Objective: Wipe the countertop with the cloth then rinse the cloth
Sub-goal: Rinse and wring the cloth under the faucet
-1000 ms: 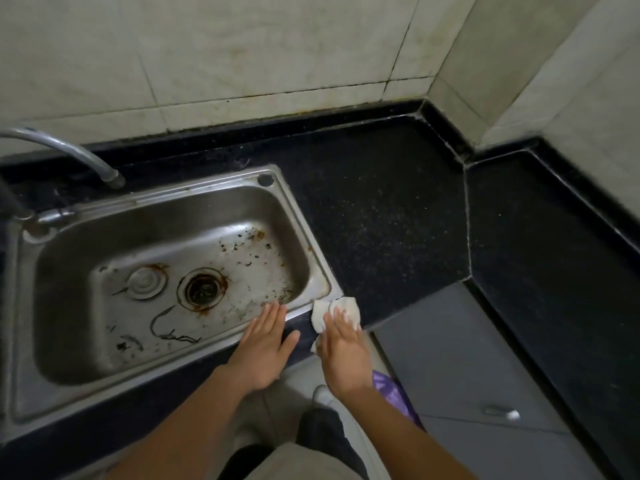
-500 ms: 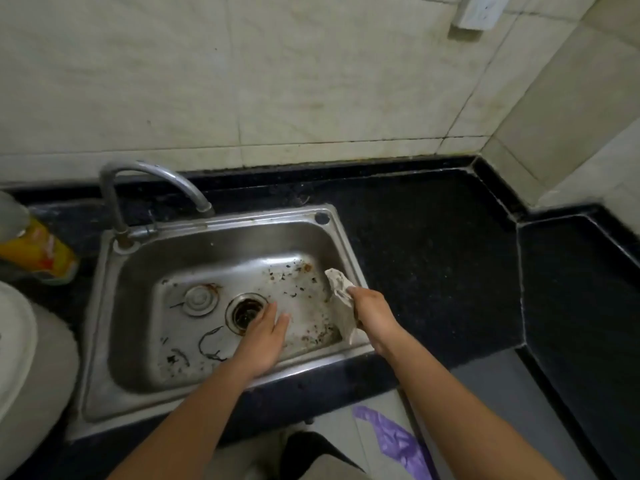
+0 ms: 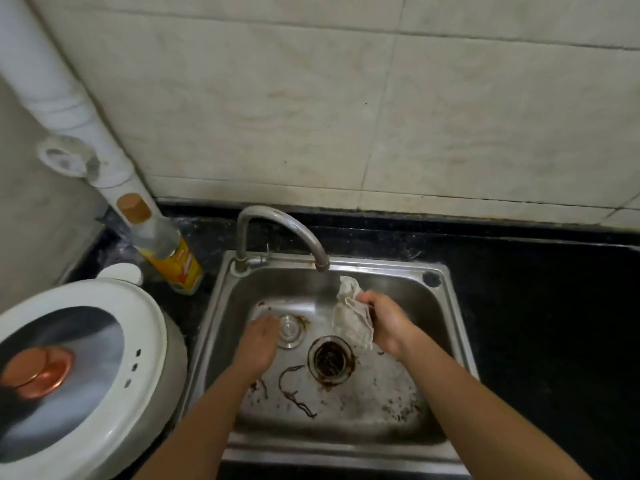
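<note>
Fingers [image 3: 367, 300] of right hand [image 3: 389, 323]: curled tight round one cloth [image 3: 351, 318], thumb and fingertips pinching its upper fold. Cloth, one, off-white, crumpled, hanging inside the sink [image 3: 381, 264] at 1 o'clock from the drain [image 3: 330, 358], just below and beside the spout of the faucet [image 3: 281, 220]; whether water runs cannot be told. Left hand [image 3: 259, 341]: one, fingers loose and extended, grasping nothing, held low in the basin at 9 o'clock from the drain, its tips just beside the round strainer disc [image 3: 290, 332]; the hand is blurred. Sink: one, stainless steel, single basin, one round hole in the rim at its 2 o'clock corner. Drain: one, rust-ringed. Strainer disc: one, at 10 o'clock from the drain. Debris [image 3: 294, 393]: several dark strands and many specks across the basin floor from 5 to 8 o'clock. Faucet: one, curved, mounted on the rim at 11 o'clock. Bottle [image 3: 166, 247]: one, clear with a yellow label and a brown cap, on the countertop [image 3: 554, 323] at 10 o'clock from the sink. Cooker lid [image 3: 104, 306]: one, white-rimmed, one copper knob [image 3: 34, 372], three small slots, at 8 o'clock. White pipe [image 3: 52, 81]: one, upright in the corner at 10 o'clock. Countertop: black, running round the sink, widest at 3 o'clock. Tiled wall [image 3: 346, 98]: pale, at 12 o'clock.
</note>
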A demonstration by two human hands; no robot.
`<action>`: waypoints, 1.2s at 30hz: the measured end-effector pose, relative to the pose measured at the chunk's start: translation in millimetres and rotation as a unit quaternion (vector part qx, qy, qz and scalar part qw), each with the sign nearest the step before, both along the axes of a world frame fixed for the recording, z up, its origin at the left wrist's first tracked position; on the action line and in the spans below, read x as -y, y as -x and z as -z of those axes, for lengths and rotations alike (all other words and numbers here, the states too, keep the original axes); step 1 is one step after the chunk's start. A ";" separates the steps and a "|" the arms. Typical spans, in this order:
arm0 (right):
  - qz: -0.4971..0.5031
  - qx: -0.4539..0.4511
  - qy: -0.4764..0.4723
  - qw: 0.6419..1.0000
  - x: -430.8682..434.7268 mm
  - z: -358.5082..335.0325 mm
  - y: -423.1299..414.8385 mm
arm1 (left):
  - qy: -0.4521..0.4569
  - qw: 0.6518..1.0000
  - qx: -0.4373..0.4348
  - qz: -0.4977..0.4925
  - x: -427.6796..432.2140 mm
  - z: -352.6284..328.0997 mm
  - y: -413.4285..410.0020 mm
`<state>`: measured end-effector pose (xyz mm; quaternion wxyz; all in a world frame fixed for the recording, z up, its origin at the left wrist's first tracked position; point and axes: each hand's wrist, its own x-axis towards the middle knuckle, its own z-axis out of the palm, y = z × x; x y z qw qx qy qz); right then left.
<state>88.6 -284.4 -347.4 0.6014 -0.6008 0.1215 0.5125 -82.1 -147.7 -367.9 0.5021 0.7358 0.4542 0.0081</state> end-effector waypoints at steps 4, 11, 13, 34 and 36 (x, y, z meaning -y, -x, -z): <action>-0.004 0.019 0.043 0.999 -30.9 11.5 -0.5 | -0.037 0.999 0.015 -0.032 -44.2 5.1 -20.9; 0.048 -0.022 -0.021 0.998 -50.0 15.3 -2.1 | -0.055 0.998 0.022 -0.008 -90.1 8.3 -79.8; 0.044 -0.010 -0.035 0.998 -50.6 13.9 -2.7 | 0.008 0.998 0.053 -0.042 -97.0 15.3 -92.9; 0.009 0.031 -0.058 0.998 -44.8 12.5 -5.1 | 0.098 0.967 0.187 -0.144 -104.4 33.2 -93.7; 0.015 0.028 -0.061 0.998 -45.4 12.7 -4.3 | 0.097 0.966 0.195 -0.141 -103.1 35.2 -90.6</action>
